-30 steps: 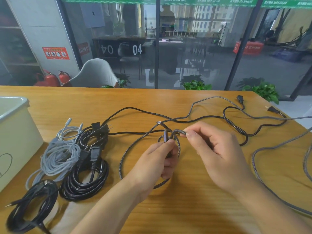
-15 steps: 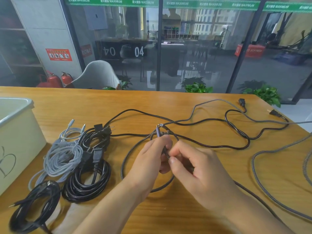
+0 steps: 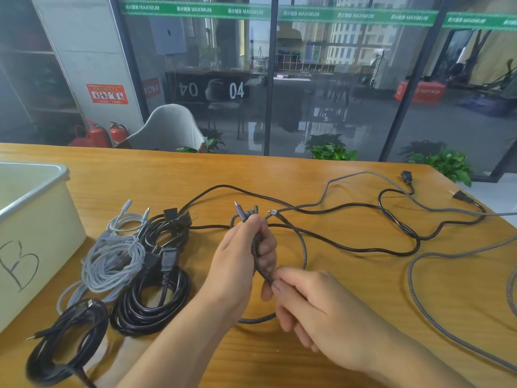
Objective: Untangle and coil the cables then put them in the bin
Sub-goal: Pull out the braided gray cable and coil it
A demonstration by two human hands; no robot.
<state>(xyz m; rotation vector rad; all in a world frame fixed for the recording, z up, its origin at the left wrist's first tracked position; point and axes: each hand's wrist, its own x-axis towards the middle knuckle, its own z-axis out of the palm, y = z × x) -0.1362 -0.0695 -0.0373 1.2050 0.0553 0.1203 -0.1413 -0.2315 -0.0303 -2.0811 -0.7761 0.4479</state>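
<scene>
Gripping the braided cable (image 3: 303, 247) just below its plug, the left hand (image 3: 237, 264) anchors the growing coil while the right hand (image 3: 316, 306), just beside it, pinches the strand to feed another loop; finished coils (image 3: 117, 261) wait between the left hand and the bin (image 3: 36, 228).

Right hand (image 3: 313, 301) slid down braided cable (image 3: 258, 261)

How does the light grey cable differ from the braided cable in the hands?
The light grey cable is pale and lies coiled on the table, untouched. The braided cable is dark, mostly uncoiled, and held by the left hand and right hand. Both are outside the bin.
</scene>
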